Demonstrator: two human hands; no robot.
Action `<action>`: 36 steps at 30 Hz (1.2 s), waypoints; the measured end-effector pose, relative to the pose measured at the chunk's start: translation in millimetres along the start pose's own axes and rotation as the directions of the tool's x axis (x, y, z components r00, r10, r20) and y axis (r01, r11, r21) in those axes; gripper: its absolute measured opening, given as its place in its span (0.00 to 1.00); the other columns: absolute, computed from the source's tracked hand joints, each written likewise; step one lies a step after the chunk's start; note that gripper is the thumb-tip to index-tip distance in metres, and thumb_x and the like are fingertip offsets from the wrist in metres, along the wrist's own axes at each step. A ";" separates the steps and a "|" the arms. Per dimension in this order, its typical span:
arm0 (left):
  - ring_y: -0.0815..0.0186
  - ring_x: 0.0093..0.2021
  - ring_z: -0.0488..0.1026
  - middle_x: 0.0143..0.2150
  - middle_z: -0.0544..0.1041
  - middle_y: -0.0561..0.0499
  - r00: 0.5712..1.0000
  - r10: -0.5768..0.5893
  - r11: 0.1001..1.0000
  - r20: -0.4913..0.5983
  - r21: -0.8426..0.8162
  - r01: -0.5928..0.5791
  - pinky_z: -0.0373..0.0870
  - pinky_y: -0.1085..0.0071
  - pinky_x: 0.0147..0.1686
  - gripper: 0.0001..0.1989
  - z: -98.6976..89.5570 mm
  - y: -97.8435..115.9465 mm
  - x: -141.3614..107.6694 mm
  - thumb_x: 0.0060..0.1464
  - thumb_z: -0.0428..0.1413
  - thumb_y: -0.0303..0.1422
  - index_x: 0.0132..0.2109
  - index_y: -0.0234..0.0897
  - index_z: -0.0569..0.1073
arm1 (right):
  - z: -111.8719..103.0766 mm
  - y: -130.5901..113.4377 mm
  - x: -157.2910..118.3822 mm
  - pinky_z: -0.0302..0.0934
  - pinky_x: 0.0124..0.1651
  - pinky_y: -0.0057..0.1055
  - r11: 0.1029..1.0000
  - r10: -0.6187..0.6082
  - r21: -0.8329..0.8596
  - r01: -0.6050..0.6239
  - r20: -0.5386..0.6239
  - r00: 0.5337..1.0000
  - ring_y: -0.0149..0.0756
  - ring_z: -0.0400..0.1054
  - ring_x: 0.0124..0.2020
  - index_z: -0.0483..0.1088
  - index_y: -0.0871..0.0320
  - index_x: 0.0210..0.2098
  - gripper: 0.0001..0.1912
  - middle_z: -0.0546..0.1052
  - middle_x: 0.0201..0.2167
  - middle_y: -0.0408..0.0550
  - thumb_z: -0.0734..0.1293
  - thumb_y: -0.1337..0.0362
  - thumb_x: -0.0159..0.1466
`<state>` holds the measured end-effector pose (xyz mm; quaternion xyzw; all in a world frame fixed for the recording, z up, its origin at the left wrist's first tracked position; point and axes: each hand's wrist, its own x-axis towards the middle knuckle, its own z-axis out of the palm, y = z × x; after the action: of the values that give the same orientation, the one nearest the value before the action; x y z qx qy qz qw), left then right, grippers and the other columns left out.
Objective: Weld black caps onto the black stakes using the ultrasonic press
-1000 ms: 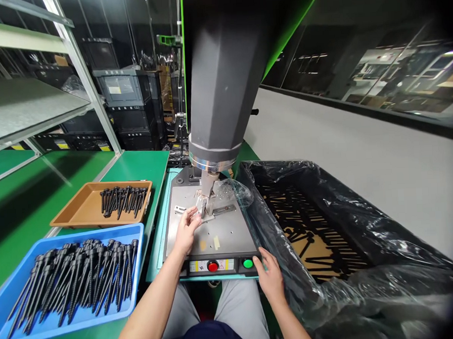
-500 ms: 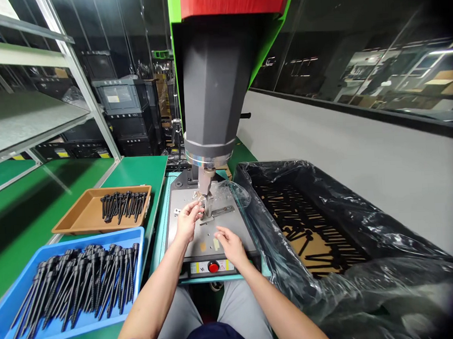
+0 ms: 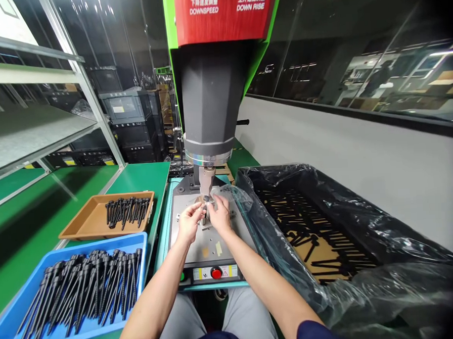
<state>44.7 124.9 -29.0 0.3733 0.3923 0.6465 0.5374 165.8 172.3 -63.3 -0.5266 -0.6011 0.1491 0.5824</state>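
My left hand (image 3: pixel 189 223) is closed at the fixture below the press horn (image 3: pixel 206 180), its thumb and fingertips pinched on a small black part (image 3: pixel 207 199). From the other side, my right hand (image 3: pixel 220 215) bends its fingers around the same part. The lower part of the piece and most of the fixture are covered by my fingers, so its full shape cannot be made out. Both hands are over the grey metal base plate (image 3: pixel 198 249) of the machine, with the horn's tip just above the fingertips.
Long black threaded rods with thick heads fill a blue tray (image 3: pixel 144 244) at left; shorter ones lie in a brown tray (image 3: pixel 82 217) behind it. A plastic-lined bin (image 3: pixel 350 208) with more black rods stands right. A red button (image 3: pixel 216 272) sits on the machine's front.
My right hand has moved up and forward from the plate's front to the black part beside my left hand. My left hand stays near the fixture. The view has tilted slightly upward.
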 end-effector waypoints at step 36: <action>0.58 0.49 0.72 0.51 0.75 0.42 0.983 0.070 0.919 0.168 0.373 -0.129 0.71 0.64 0.43 0.18 -18.0 -9.8 -106.7 0.50 0.62 0.34 0.49 0.38 0.74 | -87.4 -59.4 -78.4 0.68 0.40 0.32 0.940 -0.076 0.338 -0.045 0.335 0.939 0.37 0.70 0.39 0.74 0.55 0.42 0.13 0.74 0.40 0.48 0.73 0.62 0.58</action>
<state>47.7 18.7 -51.9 0.5384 0.4495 0.5538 0.4487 195.2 47.3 -34.6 -0.3788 -0.6627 0.3357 0.5519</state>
